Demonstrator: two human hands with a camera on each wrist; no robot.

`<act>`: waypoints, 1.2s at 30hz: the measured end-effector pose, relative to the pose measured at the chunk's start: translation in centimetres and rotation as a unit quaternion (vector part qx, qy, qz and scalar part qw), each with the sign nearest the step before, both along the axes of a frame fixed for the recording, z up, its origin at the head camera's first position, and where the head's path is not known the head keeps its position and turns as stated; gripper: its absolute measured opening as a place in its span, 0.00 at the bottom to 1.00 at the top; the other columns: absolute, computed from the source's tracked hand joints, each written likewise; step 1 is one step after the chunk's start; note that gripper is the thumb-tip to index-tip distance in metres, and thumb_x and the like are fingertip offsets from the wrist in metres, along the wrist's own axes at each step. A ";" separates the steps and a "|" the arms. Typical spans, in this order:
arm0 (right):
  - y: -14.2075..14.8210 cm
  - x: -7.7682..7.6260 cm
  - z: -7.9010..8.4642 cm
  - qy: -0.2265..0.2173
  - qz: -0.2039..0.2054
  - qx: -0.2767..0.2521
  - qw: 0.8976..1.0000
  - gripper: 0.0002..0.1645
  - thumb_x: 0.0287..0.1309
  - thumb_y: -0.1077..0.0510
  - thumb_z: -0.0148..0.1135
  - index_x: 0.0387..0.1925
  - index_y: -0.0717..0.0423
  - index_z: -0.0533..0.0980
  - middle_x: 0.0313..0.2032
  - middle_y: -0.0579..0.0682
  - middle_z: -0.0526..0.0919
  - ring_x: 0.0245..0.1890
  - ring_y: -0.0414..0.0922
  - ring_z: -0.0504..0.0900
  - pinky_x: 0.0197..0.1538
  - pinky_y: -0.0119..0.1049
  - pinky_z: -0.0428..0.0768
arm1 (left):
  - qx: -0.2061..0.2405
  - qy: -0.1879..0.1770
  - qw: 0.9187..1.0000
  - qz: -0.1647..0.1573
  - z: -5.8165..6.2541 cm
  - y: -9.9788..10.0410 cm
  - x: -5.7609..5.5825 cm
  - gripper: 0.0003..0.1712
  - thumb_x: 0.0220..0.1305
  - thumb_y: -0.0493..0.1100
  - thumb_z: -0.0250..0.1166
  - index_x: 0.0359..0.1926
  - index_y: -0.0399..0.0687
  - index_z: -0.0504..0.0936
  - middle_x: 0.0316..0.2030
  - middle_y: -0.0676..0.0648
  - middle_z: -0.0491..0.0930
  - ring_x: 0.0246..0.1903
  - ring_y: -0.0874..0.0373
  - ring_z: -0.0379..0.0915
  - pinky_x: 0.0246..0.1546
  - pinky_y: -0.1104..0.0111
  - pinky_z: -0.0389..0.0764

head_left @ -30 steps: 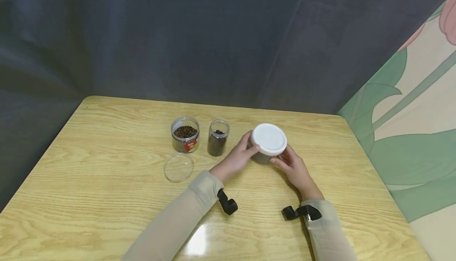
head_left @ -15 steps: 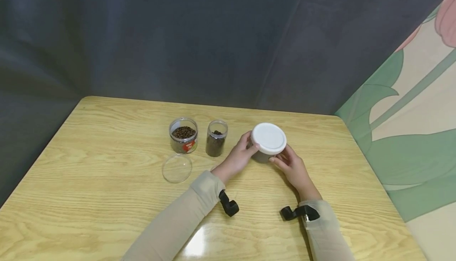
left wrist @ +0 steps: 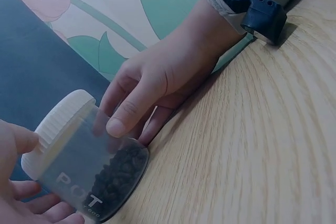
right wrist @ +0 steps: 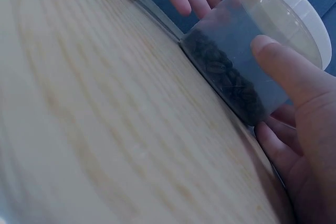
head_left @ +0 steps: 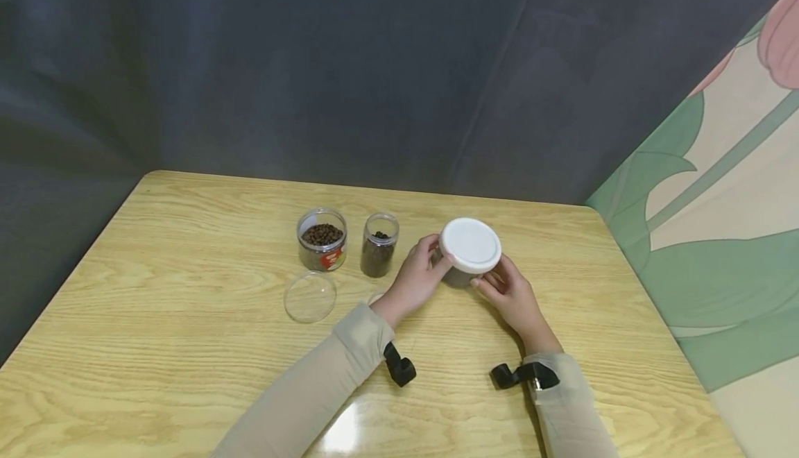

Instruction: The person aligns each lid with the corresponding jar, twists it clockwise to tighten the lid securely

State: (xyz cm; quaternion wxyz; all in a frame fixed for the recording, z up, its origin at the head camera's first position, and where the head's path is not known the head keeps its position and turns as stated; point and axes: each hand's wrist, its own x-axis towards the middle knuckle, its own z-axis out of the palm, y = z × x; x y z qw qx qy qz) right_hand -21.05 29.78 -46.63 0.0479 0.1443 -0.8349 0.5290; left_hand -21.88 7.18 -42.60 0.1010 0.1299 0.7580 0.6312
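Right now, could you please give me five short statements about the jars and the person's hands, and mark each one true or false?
1. The left hand and the right hand both hold the jar marked POT. True.
2. The jar marked POT is uncovered. False: a white lid sits on it.
3. The tall narrow jar stands between the jar marked POT and the red-labelled wide jar. True.
4. The jar marked POT is full to the top. False: dark bean-like pieces lie only in its lower part.
5. A clear round lid lies on the wooden table. True.
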 end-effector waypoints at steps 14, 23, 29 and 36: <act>-0.4 0.3 0.1 0.029 -0.030 -0.077 0.996 0.43 0.59 0.76 0.66 0.73 0.68 0.60 0.62 0.59 0.71 0.59 0.34 0.75 0.60 0.27 0.78 | -0.006 0.014 0.999 -0.032 1.1 -2.0 1.4 0.29 0.81 0.47 0.47 0.75 0.39 0.60 0.69 0.39 0.67 0.68 0.48 0.66 0.69 0.60 0.70; -0.3 0.7 0.2 0.094 -0.070 -0.150 0.982 0.39 0.59 0.80 0.62 0.70 0.71 0.62 0.59 0.50 0.74 0.58 0.41 0.76 0.55 0.26 0.81 | -0.056 0.094 0.991 -0.071 1.7 -4.2 2.9 0.19 0.80 0.42 0.51 0.62 0.36 0.75 0.59 0.41 0.77 0.60 0.49 0.74 0.65 0.58 0.74; -0.8 1.4 0.8 0.124 -0.119 -0.169 0.971 0.31 0.61 0.79 0.59 0.66 0.75 0.65 0.55 0.58 0.75 0.54 0.46 0.78 0.53 0.25 0.80 | -0.093 0.121 0.986 -0.072 1.8 -6.5 3.7 0.17 0.79 0.42 0.54 0.60 0.40 0.78 0.56 0.44 0.79 0.59 0.50 0.74 0.64 0.55 0.75; -1.5 2.7 1.2 0.163 -0.148 -0.151 0.964 0.21 0.60 0.81 0.56 0.56 0.78 0.70 0.51 0.58 0.75 0.48 0.48 0.78 0.51 0.28 0.81 | -0.117 0.146 0.982 -0.033 2.2 -9.1 4.5 0.14 0.76 0.41 0.57 0.58 0.43 0.80 0.55 0.47 0.79 0.57 0.51 0.76 0.60 0.54 0.78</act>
